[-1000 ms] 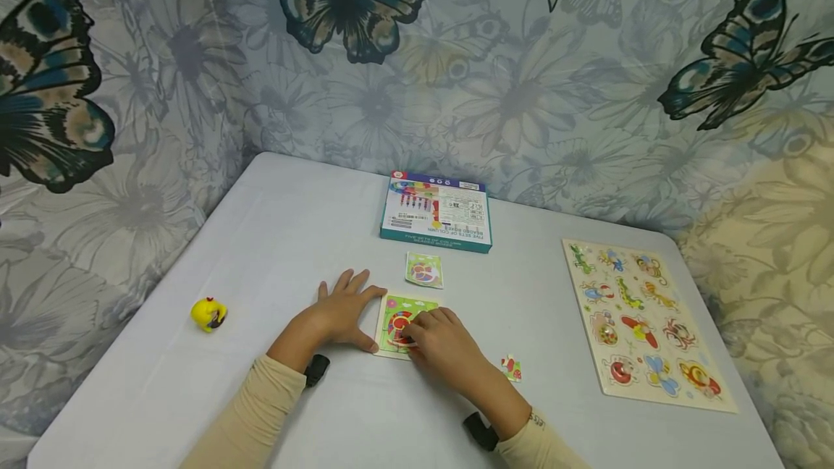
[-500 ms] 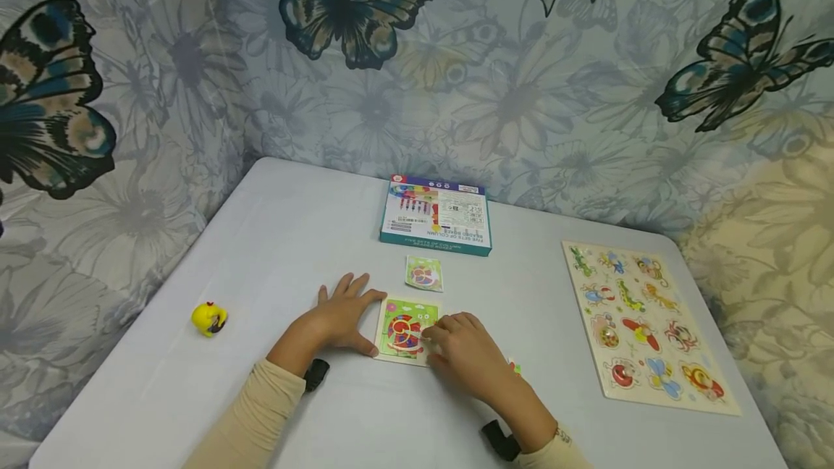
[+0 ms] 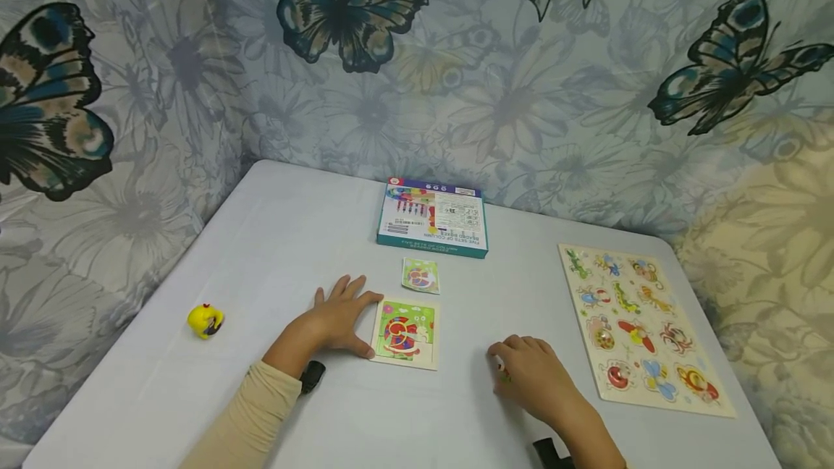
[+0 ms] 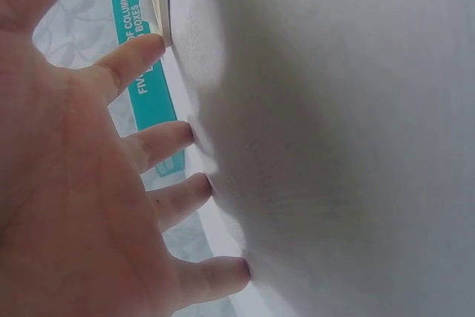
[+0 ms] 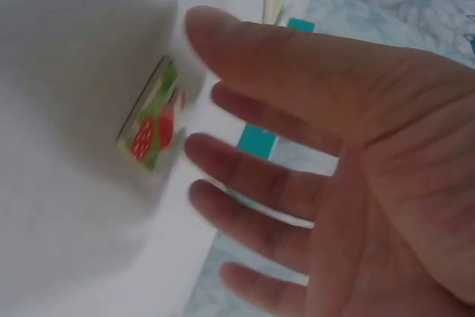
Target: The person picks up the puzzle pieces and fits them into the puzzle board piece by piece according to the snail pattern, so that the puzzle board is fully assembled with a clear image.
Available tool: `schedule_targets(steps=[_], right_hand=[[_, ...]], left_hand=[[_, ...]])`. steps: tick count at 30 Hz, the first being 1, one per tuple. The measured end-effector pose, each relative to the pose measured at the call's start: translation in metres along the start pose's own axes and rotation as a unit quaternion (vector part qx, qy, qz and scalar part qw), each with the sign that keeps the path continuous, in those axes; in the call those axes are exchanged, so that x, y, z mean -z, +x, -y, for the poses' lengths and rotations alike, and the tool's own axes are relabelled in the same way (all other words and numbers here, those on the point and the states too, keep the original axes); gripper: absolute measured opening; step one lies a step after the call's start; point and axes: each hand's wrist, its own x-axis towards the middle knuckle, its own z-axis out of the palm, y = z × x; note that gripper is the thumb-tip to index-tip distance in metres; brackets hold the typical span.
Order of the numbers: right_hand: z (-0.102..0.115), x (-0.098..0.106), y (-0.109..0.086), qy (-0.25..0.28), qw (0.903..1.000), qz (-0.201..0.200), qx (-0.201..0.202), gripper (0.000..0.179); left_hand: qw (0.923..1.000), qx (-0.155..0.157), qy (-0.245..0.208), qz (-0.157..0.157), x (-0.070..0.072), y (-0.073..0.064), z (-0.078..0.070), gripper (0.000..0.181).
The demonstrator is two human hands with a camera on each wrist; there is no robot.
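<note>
A square puzzle board [image 3: 405, 333] with a red snail-like picture on green lies mid-table. Its lower right corner shows bare pale wood. My left hand [image 3: 335, 320] spreads its fingers on the table, index finger and thumb touching the board's left edge. To the right of the board, my right hand [image 3: 534, 378] hovers at a loose puzzle piece [image 5: 152, 120], green with red. In the right wrist view, the thumb and fingers are apart around one side of the piece, which rests on the table. From the head view, the hand mostly covers that piece.
Behind the board lie a small picture card [image 3: 420, 276] and a flat printed box [image 3: 433, 219]. At the right is a large insect puzzle board [image 3: 645, 331]. A yellow toy [image 3: 205, 320] sits at the left. Patterned cloth hangs behind the table.
My right hand has left the puzzle board and moved right, to the loose piece. My left hand stays at the board's left edge.
</note>
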Motion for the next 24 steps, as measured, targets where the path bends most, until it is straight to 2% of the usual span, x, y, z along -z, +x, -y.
schedule_targets(steps=[9,24], right_hand=[[-0.015,-0.007,-0.01,-0.038,0.9993,-0.008,0.001,0.034],[-0.012,-0.006,-0.005,-0.047,0.9985,-0.016,0.021,0.032]], left_hand=[[1.0,0.0,0.0,0.0,0.0,0.0,0.0,0.092],[1.0,-0.002,-0.004,-0.002,-0.001,0.0,0.002,0.093]])
